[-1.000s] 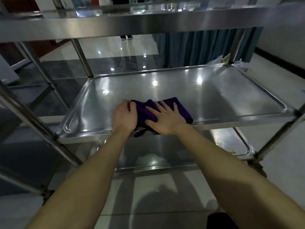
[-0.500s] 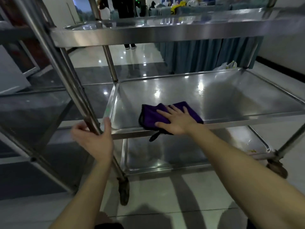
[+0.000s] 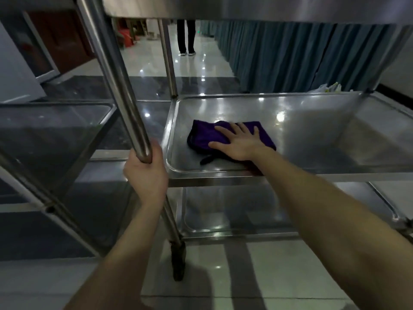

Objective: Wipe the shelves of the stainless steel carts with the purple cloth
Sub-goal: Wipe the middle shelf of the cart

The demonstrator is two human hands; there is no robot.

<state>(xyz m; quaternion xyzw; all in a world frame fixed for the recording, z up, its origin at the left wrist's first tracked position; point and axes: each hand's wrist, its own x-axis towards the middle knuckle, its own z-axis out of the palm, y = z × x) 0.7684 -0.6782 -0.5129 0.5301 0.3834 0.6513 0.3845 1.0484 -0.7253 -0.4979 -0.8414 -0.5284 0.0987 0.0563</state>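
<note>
Purple cloth (image 3: 201,137) lies under flat right hand (image 3: 240,145) on glossy shelf (image 3: 312,135); left hand (image 3: 146,173) grips post (image 3: 120,90).

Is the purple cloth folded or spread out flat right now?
Folded, not spread: the purple fabric cloth lies doubled and creased under the flat right hand.

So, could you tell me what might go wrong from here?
The cart rests on a caster, so pressing the purple cloth with the right hand could roll it if the left hand loosens on the post. The cloth's loop near the front rim of the middle shelf might slip off.
</note>
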